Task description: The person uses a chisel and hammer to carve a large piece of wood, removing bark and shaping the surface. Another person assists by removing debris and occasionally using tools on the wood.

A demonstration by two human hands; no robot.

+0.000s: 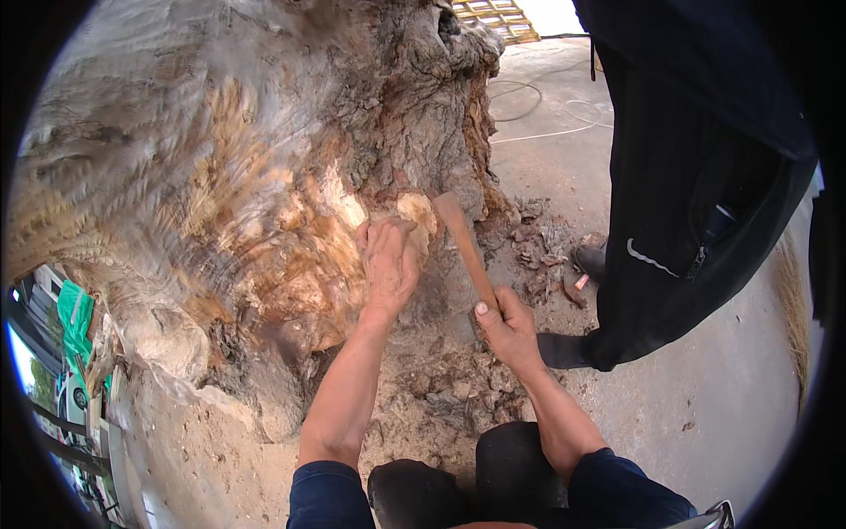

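Observation:
A huge tree stump (211, 203) with grey weathered wood and rough bark fills the left and middle. Against a pale, freshly bared patch of it, my left hand (389, 264) is closed with its fingers curled; whatever it grips is hidden behind them. My right hand (509, 331) is wrapped round the lower end of a flat brown wooden stick (467, 247). The stick slants up and left, its upper end beside the light-coloured cut wood (416, 213), just right of my left hand. Whether it touches the stump I cannot tell.
Bark chips (542, 242) and crumbs litter the ground around the stump's base. Close on the right stands another person in black trousers (687, 203). A thin cable (546, 135) lies on the concrete behind. Broom-like bristles (790, 309) show at the right edge, green sheeting (75, 317) at far left.

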